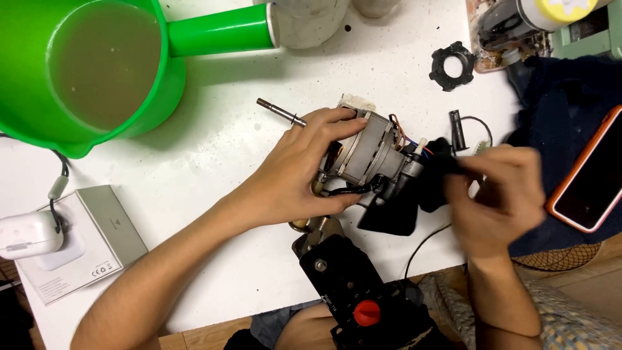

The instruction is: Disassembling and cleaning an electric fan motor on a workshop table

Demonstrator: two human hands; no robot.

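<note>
A small electric fan motor (372,154) with a metal shaft (280,113) pointing left lies on the white table (220,162). My left hand (301,172) grips its front end, fingers wrapped over the top. My right hand (502,194), blurred by motion, holds a black part (439,162) at the motor's rear, where thin coloured wires (405,139) come out. A black block (392,217) lies under the motor's rear.
A green ladle-like pot (97,65) of murky water stands top left. A black ring (452,65) lies at the back. A phone in an orange case (593,175) rests on dark cloth. A white earbud case (29,234) sits on a box. A black stand with a red knob (356,291) is near me.
</note>
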